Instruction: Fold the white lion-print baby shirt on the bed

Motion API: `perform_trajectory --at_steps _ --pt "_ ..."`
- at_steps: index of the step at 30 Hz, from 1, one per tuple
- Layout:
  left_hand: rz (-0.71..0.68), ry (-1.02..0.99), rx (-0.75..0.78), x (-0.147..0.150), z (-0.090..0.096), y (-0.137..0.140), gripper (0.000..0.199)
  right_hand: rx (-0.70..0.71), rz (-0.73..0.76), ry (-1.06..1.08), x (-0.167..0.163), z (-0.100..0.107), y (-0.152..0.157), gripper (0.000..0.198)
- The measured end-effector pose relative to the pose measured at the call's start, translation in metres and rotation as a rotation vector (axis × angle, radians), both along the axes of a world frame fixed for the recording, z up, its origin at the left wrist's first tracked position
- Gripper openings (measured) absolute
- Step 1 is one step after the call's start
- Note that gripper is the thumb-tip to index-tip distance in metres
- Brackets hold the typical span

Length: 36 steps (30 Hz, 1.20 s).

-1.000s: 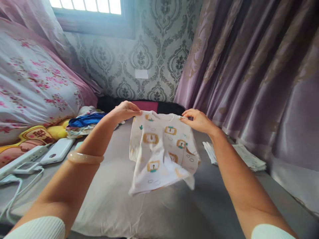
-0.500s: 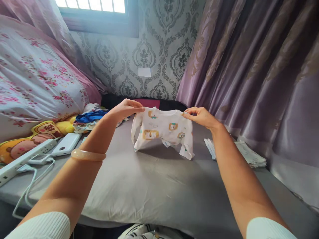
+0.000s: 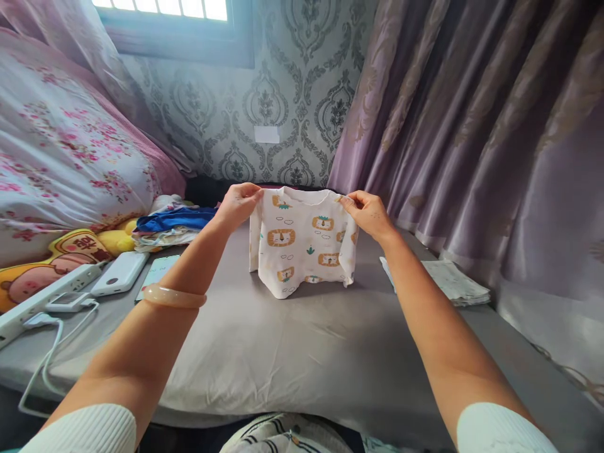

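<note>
Nearest of all, on the near side of the shirt, striped fabric point(image 3: 283, 435) shows below the edge of the grey-sheeted bed point(image 3: 283, 358). White ribbed sleeves point(image 3: 89, 431) end on both forearms, and a pale bangle point(image 3: 174, 296) circles the left one. To the left of the shirt and nearer than it lie a white power strip point(image 3: 51, 299) and a plugged-in cable point(image 3: 44, 365); a white power bank point(image 3: 120, 274) and a phone point(image 3: 158, 275) lie left of it too, the phone partly behind the forearm.

The small white shirt point(image 3: 302, 242), printed with lion faces, hangs spread above the bed. The left hand point(image 3: 240, 204) has its grip pinched on one shoulder, the right hand point(image 3: 370, 212) on the other. Whether its folded-under lower edge touches the sheet cannot be told.

Right of the shirt sits a folded cloth stack point(image 3: 455, 283); left of it, a clothes pile point(image 3: 174, 223) topped with blue. Beyond the shirt rises patterned wallpaper point(image 3: 302, 113), with a window point(image 3: 165, 25) up to its left.
</note>
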<state>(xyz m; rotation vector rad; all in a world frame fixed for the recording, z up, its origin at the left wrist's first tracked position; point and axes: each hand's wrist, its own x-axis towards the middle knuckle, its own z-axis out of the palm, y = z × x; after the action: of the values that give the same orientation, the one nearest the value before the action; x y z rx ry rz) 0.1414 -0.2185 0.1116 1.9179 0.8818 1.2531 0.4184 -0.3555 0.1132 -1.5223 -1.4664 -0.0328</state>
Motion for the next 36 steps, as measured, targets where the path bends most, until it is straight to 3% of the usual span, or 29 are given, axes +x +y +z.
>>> perform_trajectory --at_steps 8,13,18,23,28,31,36 --pt "0.224 0.063 0.241 0.011 -0.016 -0.002 0.017 0.199 -0.203 -0.327 -0.012 -0.014 0.000 0.039" --pt "0.310 0.022 0.435 0.004 -0.019 -0.024 0.021 0.200 -0.278 -0.445 -0.020 -0.019 -0.017 0.040" --pt "0.378 0.098 0.599 -0.025 -0.013 -0.053 0.023 0.216 -0.231 -0.476 -0.032 -0.010 -0.046 0.038" --pt "0.395 0.136 0.718 -0.058 0.011 -0.080 0.026 0.298 -0.104 -0.465 -0.046 0.017 -0.071 0.032" --pt "0.383 0.213 0.718 -0.068 0.031 -0.074 0.029 0.252 -0.001 -0.408 -0.045 0.030 -0.068 0.030" --pt "0.356 0.353 0.633 -0.058 0.017 -0.051 0.031 0.168 -0.004 -0.398 -0.034 0.014 -0.048 0.029" --pt "0.318 0.644 0.451 -0.027 -0.048 -0.008 0.034 -0.049 -0.079 -0.430 -0.013 -0.047 -0.007 0.023"
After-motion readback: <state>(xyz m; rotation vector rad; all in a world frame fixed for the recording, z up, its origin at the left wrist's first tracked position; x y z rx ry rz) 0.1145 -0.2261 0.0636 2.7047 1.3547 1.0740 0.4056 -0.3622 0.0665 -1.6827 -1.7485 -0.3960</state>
